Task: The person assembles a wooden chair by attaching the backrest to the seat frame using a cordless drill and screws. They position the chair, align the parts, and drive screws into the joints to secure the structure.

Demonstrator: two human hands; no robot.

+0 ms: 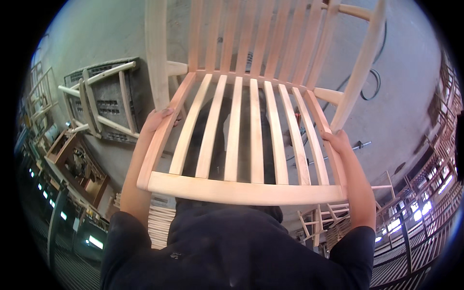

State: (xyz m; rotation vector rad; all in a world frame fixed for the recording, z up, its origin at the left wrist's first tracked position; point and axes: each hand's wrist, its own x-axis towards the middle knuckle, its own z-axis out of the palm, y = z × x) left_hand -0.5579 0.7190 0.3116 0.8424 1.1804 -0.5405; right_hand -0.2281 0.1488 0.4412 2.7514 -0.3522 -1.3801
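An unfinished wooden chair frame (246, 192) with a slatted seat and slatted back fills the middle of the head view, held up in front of my body. My left hand (161, 120) is closed round its left seat rail, near the left armrest. On the opposite side my right hand (337, 141) grips the right seat rail, just below the right armrest (360, 67). The fingers of both hands are partly hidden behind the rails. Between the pale slats my dark-clothed legs and the floor show through.
Wooden frame parts (104, 77) lie on a dark pallet (113, 107) at the left. A brown wooden box (72, 159) with loose items is nearer. Stacked wooden strips (161, 224) lie beside my left side. A dark hose (372, 92) coils on the floor at the right, near a metal clamp bar (360, 145).
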